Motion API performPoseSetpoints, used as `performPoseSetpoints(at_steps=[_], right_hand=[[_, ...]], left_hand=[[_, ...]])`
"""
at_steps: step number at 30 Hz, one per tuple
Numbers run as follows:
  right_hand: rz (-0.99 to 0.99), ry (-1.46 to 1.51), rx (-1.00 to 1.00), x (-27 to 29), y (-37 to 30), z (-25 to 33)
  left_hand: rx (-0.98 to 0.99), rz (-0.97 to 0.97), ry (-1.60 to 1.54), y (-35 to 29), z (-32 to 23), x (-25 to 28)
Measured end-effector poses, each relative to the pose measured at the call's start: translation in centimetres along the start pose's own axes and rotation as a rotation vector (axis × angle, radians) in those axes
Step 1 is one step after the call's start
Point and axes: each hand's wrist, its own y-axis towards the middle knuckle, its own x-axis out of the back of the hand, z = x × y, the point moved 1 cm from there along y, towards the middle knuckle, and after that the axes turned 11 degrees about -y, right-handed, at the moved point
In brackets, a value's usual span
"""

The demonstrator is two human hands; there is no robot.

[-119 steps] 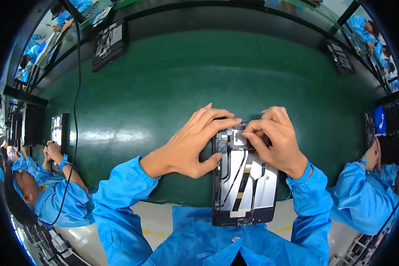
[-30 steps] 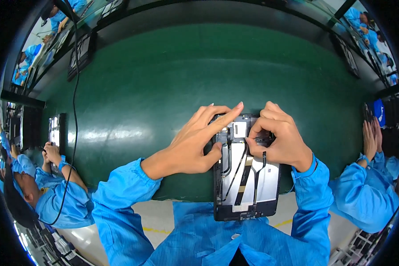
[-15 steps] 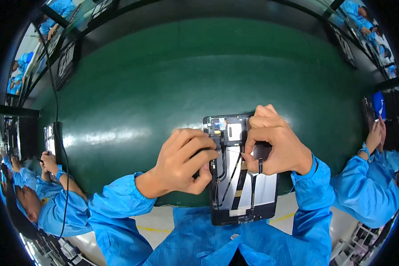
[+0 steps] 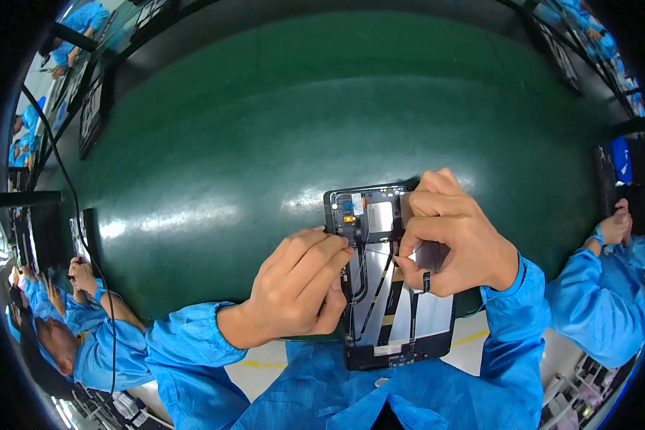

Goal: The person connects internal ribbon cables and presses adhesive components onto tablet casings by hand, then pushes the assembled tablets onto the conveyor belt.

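An opened tablet (image 4: 437, 322), its inside facing up, leans over the table's near edge against my blue smock. Black flat cables (image 4: 413, 315) run down its pale inner surface, and a circuit board (image 4: 349, 218) shows at its far left. My right hand (image 4: 457, 233) pinches thumb and forefinger over the tablet's right half, on a thin dark wire (image 4: 378, 251) that stretches toward the left hand. At the tablet's left edge my left hand (image 4: 294, 283) has its fingers drawn together, the fingertips by the wire's other end. What lies under those fingertips is hidden.
A wide green table (image 4: 265, 136) spreads ahead. On the left, a black cable (image 4: 75, 193) hangs down past a co-worker's hands (image 4: 84, 276). Another co-worker's hands (image 4: 615, 223) are at the right, near a blue object (image 4: 621, 161). Dark framed panels (image 4: 93, 115) stand along the edges.
The view has shifted slightly. My left fingers have moved a little down along the tablet's left edge, uncovering more of the circuit board. The right hand keeps its pinch.
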Motion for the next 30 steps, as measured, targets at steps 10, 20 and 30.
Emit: performPoseSetpoints(at_steps=[10,20,30], right_hand=[[-0.085,-0.049,0.017,0.8,-0.1,-0.3],[-0.014,-0.072,-0.104,2.4,-0.5,-1.6],[0.021,-0.023,-0.124,3.5,-1.4,-1.6]], left_hand=[[-0.036,0.1,0.121,0.4,-1.6,-0.3],[-0.022,0.006,0.077,0.2,-0.2,-0.7],[0.019,-0.008,0.063,0.1,-0.5,-0.8]])
